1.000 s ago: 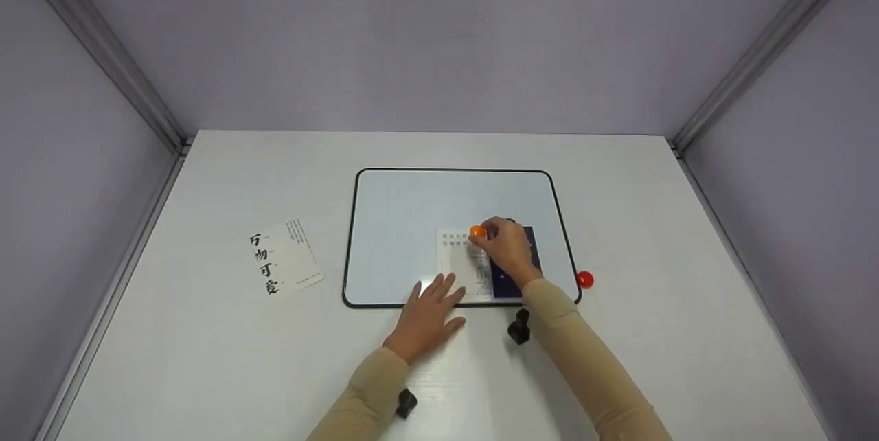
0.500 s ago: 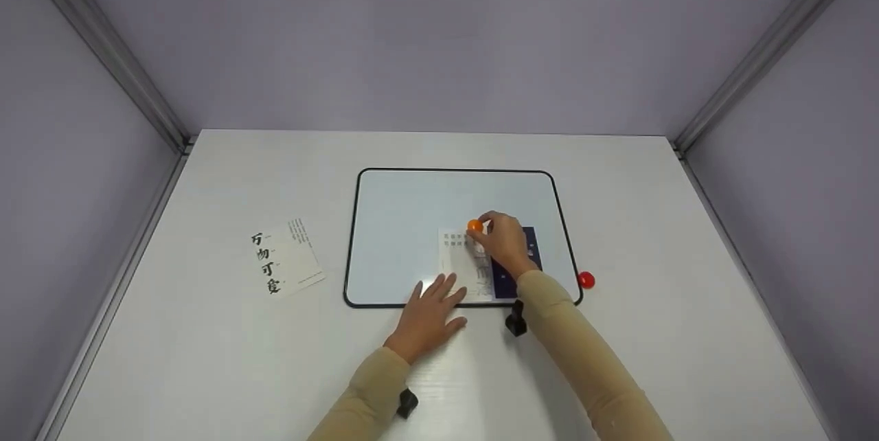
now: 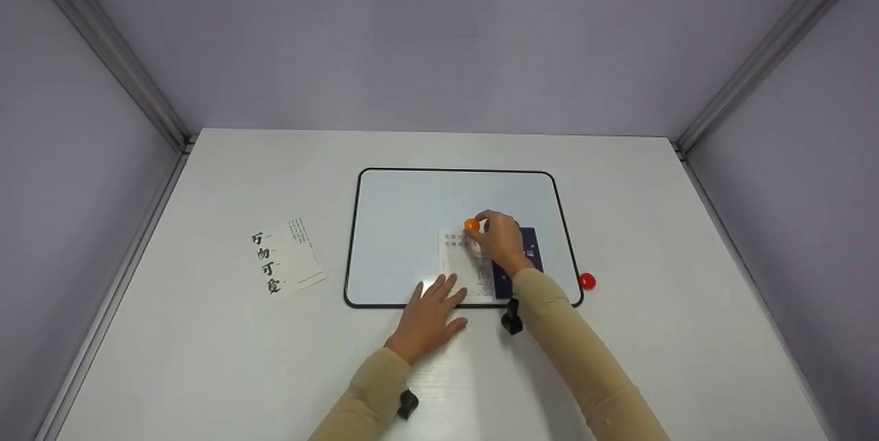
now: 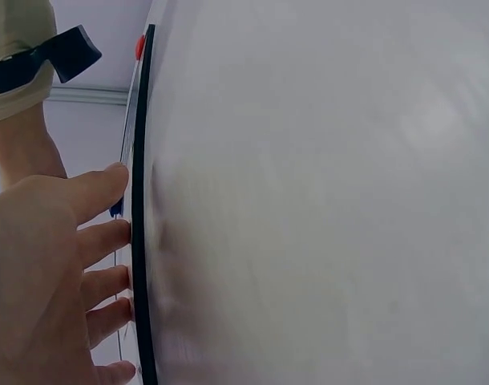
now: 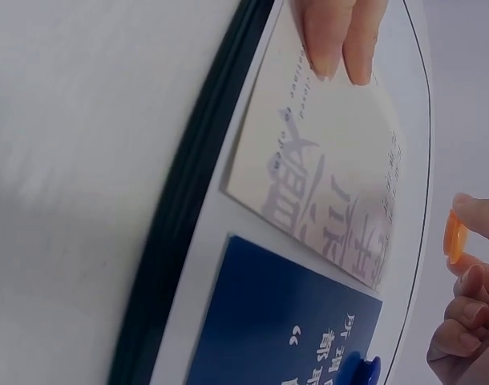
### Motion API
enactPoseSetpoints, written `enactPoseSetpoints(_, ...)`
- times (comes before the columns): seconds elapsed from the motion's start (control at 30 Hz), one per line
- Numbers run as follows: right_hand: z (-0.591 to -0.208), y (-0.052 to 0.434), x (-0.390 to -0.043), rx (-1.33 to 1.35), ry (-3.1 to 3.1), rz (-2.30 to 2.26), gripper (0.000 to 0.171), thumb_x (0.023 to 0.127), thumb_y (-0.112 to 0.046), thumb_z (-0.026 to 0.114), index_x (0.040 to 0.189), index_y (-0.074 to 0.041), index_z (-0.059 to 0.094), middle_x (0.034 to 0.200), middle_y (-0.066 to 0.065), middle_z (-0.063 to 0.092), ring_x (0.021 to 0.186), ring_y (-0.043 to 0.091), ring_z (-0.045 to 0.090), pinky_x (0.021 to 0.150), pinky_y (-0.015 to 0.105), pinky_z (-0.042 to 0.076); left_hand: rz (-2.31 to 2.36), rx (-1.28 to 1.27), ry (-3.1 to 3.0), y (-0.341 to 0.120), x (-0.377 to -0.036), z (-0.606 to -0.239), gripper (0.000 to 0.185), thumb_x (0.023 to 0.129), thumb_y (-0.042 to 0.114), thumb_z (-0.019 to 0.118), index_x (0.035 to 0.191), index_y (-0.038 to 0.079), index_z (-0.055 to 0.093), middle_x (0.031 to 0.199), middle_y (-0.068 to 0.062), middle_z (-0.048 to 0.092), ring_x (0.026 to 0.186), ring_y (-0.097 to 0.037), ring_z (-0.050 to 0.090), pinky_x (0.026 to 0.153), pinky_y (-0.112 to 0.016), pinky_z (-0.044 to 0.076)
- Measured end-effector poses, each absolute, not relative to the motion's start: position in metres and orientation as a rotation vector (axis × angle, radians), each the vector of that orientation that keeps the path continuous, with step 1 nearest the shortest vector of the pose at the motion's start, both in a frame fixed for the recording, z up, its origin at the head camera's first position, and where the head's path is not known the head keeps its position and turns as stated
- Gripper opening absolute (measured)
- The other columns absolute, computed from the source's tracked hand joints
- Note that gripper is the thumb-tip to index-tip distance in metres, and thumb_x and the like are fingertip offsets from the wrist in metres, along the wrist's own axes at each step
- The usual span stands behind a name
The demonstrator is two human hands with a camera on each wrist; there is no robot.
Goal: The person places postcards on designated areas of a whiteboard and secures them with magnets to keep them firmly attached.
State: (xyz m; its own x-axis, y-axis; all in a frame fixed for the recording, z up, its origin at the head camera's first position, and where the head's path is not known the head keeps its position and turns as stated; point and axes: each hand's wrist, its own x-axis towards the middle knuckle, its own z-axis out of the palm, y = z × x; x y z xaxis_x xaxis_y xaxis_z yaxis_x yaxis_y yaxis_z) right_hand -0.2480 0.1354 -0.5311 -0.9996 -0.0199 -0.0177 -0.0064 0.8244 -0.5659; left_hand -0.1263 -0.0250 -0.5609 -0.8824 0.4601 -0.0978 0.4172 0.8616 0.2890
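Note:
Thumb and fingertips of my right hand [image 3: 500,240] pinch a round orange magnet [image 3: 471,224], seen edge-on in the right wrist view [image 5: 455,237]. It is held above the top part of a white card [image 3: 457,262] printed with characters, which lies on a whiteboard [image 3: 405,221]. My left hand [image 3: 427,321] has its fingers spread, reaching over the board's near edge, fingertips on the card's lower left. Beside the white card lies a dark blue card [image 3: 533,255], partly covered by the right hand and wrist. A blue magnet [image 5: 366,370] sits on that blue card.
A red magnet [image 3: 587,281] lies just right of the whiteboard's lower right edge. Off to the left, another white card [image 3: 292,259] with black characters rests at an angle on the white table [image 3: 206,345]. Purple-grey walls [image 3: 426,42] stand at the back and sides.
The right hand has shifted a little left and away from the body with the orange magnet, showing more of the blue card. The left hand stays in place.

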Motion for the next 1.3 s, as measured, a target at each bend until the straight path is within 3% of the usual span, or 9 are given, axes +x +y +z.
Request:
enactPoseSetpoints(0.47, -0.538, 0.134, -0.253, 0.029, 2.928, -0.868, 0.036, 0.089, -0.027, 0.069, 0.119, -0.007, 0.065, 0.092, 0.01, 0.068, 0.073, 0.017, 0.053, 0.061, 0.025, 0.042, 0.328, 0.702, 2.88, -0.022, -0.125, -0.56, 0.054, 0.097, 0.049, 0.047, 0.145, 0.023, 0.044, 0.158, -0.003, 0.034, 0.147, -0.022, 0.033, 0.119, -0.05, 0.032)
enactPoseSetpoints(0.73, -0.545, 0.13, -0.254, 0.009, 2.915, -0.871, 0.034, 0.09, -0.026, 0.067, 0.121, -0.011, 0.065, 0.106, 0.009, 0.071, 0.085, 0.019, 0.06, 0.078, 0.035, 0.054, 0.311, 0.709, 2.906, -0.023, -0.124, -0.559, 0.053, 0.097, 0.047, 0.049, 0.144, 0.022, 0.046, 0.157, -0.003, 0.037, 0.146, -0.022, 0.035, 0.118, -0.049, 0.033)
enactPoseSetpoints(1.3, -0.546, 0.128, -0.258, 0.0, 2.885, -0.87, 0.035, 0.092, -0.023, 0.065, 0.125, -0.011, 0.064, 0.117, 0.013, 0.069, 0.091, 0.023, 0.063, 0.088, 0.04, 0.056, 0.284, 0.721, 2.892, -0.02, -0.125, -0.561, 0.055, 0.096, 0.048, 0.048, 0.146, 0.024, 0.043, 0.159, -0.002, 0.034, 0.148, -0.021, 0.032, 0.12, -0.048, 0.031)
